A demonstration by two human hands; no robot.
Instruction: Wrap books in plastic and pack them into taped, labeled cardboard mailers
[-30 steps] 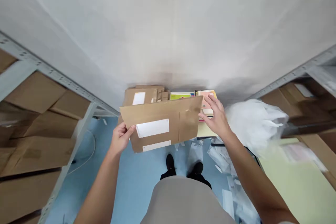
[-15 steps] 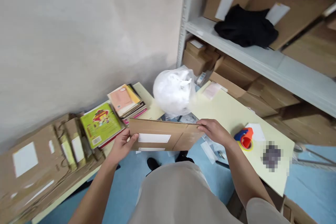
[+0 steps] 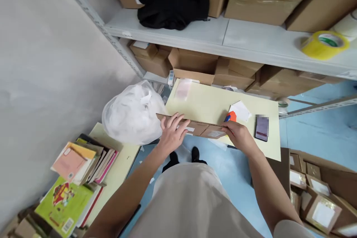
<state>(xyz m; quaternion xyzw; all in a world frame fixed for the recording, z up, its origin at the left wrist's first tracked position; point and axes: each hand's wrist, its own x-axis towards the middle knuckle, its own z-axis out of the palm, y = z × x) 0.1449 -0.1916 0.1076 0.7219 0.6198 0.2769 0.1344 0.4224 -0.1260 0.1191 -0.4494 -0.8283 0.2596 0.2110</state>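
The cardboard piece (image 3: 198, 128) is at the centre of the frame, seen nearly edge-on; the right hand (image 3: 239, 136) pinches its right end between thumb and fingers; the left hand (image 3: 172, 134) rests spread against its left part, fingers extended and not clenched; a slip of the right pinch could let the piece drop, since the left fingers appear to add little grip; a swing of its left end could snag the plastic bag (image 3: 134, 113), left of centre; count: one cardboard piece, one bag, one phone (image 3: 261, 128) on the right table (image 3: 206, 98), one yellow tape roll (image 3: 320, 45) at upper right; the orange object (image 3: 231, 116) is partly hidden, possibly one tape dispenser.
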